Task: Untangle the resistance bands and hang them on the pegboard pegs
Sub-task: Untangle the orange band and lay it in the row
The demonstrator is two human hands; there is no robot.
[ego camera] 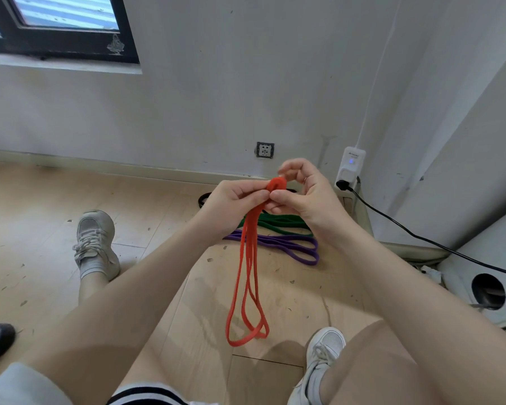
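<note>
Three resistance bands: one red band (247,276), one green band (278,223), one purple band (287,247); two hands.

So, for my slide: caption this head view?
Both hands pinch a knotted red elastic band above green and purple bands.

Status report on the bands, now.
Both hands, left hand and right hand, pinching the red band at its bunched top; loops hanging free. Green band and purple band on the floor. No pegboard in view.

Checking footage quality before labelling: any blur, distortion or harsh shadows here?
Head view: wide-angle bending curves the skirting and wall edges; soft, even daylight, faint shadows only; red band sharp; fingers of the right hand slightly blurred; left hand clear.
</note>
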